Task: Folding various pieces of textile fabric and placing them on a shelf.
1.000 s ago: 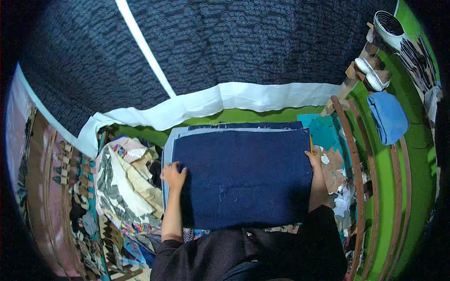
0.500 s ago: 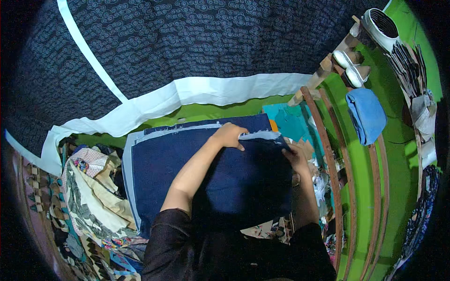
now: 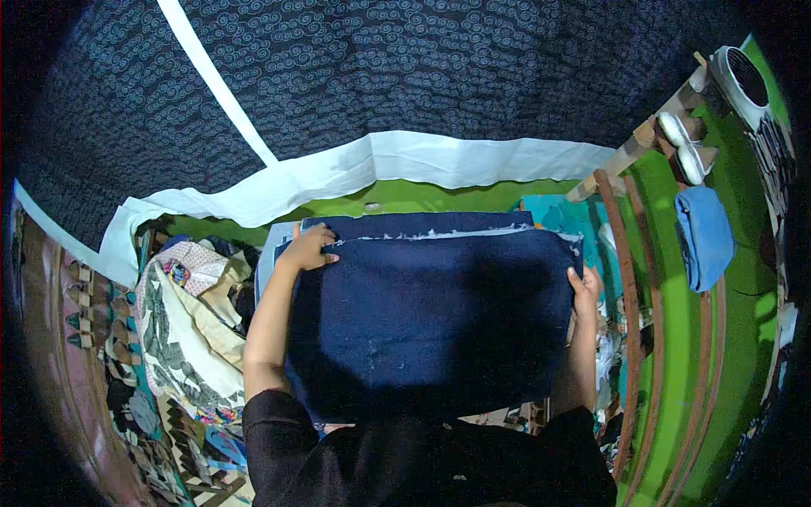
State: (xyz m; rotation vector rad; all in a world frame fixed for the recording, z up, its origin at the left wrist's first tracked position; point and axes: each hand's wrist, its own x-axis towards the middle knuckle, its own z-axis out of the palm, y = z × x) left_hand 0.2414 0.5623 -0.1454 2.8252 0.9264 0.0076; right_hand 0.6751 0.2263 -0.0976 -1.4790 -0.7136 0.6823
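A large piece of dark blue denim fabric (image 3: 422, 321) spreads in front of me, its far edge frayed with pale threads. My left hand (image 3: 308, 249) pinches it near its far left corner, thumb and fingers bent around the edge. On the opposite side, my right hand (image 3: 585, 291) grips the right edge, the thumb lying on top and the other fingers partly hidden behind. More denim layers (image 3: 439, 223) lie underneath and show beyond the frayed edge. A lighter grey-blue layer (image 3: 269, 253) peeks out at the left.
Heaped patterned cloths (image 3: 190, 329) lie to the left. Slatted wooden bars (image 3: 621, 321) rise on the right, with a folded light blue cloth (image 3: 704, 237) and white shoes (image 3: 683, 148) on the rack. A dark patterned curtain (image 3: 422, 76) with a white border hangs ahead.
My left hand has moved left along the fabric to its far left corner. My right hand has shifted slightly right, and the top denim piece now lies spread wider between them.
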